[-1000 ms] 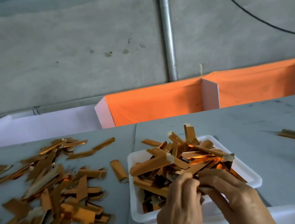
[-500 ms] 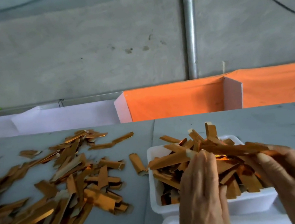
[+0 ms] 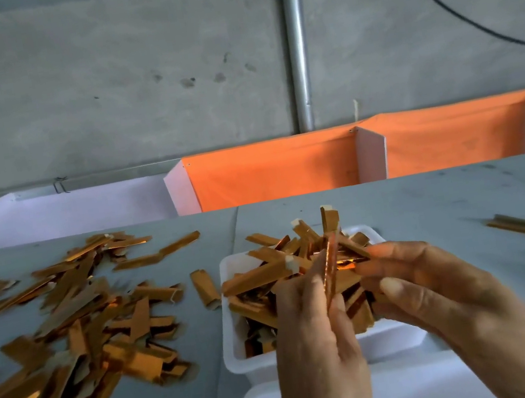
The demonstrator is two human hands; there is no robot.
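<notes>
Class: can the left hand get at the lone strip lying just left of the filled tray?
Likely yes: the lone strip lies uncovered nearby, but the left hand holds an upright strip.

Copper-gold strips, white tray

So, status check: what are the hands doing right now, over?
Left hand grips one copper-coloured strip upright over the white tray. Right hand at the tray's heaped strips, grip unclear. Nothing blocks them.
</notes>
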